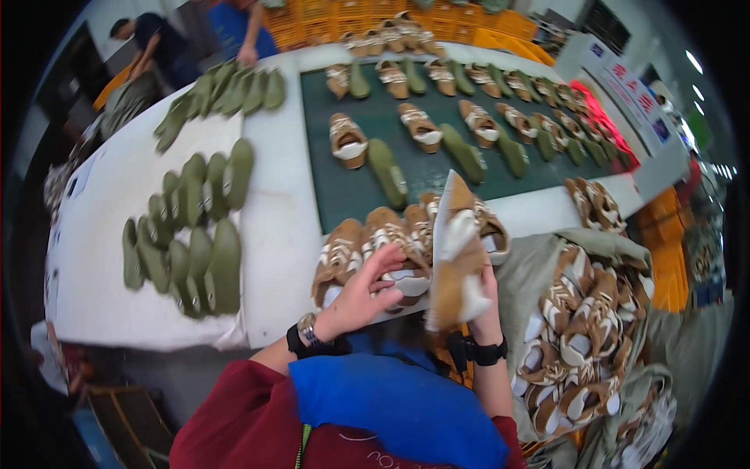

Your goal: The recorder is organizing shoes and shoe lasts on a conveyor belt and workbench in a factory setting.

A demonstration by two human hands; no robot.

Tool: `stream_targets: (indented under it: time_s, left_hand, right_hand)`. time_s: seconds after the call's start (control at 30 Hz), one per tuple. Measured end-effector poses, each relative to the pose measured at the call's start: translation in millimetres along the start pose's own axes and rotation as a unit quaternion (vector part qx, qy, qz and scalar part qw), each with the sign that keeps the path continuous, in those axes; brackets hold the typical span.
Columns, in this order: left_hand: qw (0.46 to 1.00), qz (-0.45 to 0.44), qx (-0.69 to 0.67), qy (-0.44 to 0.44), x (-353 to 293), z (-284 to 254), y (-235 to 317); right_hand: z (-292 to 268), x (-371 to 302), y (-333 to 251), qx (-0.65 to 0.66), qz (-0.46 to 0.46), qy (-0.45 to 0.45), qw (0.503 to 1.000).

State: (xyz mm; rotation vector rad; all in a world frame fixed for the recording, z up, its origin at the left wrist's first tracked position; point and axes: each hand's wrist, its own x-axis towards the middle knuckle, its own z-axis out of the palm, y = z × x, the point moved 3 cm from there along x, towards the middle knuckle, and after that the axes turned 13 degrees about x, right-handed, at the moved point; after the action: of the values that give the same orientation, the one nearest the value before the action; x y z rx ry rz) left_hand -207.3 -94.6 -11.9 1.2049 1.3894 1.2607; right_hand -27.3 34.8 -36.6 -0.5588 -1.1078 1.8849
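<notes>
My right hand (pixel 487 301) grips a brown and white sneaker (pixel 453 262), held up on end with its pale sole side turned left and partly blurred. Beside it, my left hand (pixel 366 291) is open, fingers spread and holding nothing. Its fingertips overlap in view a row of brown and white laced sneakers (pixel 340 250) along the near table edge; I cannot tell whether they touch. The held sneaker hides part of that row. Past the row, on a dark green conveyor belt (pixel 344 199), sneakers stand in lines with green shoe lasts (pixel 387 172) alongside.
More green lasts (pixel 224 266) stand in groups on the white table (pixel 94 258) to the left. A cloth-lined container (pixel 516 273) heaped with sneakers (pixel 582 328) is at my right. Orange crates (pixel 328 23) line the back. Two people (pixel 160 47) work at the far left.
</notes>
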Motion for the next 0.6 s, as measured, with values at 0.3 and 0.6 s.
stream_targets:
  time_s: [0.3,0.6]
  left_hand:
    - [0.973,-0.103,-0.054,0.201,-45.0,-54.4,-66.1]
    - [0.87,-0.062,0.469,0.14,-22.6,-54.1,-124.1]
  right_hand:
    - [82.5,-2.8,8.6,-0.322,-0.017,-0.219,0.921]
    - [-112.4,-84.8,-147.1,-0.603,-0.267,0.224,0.718]
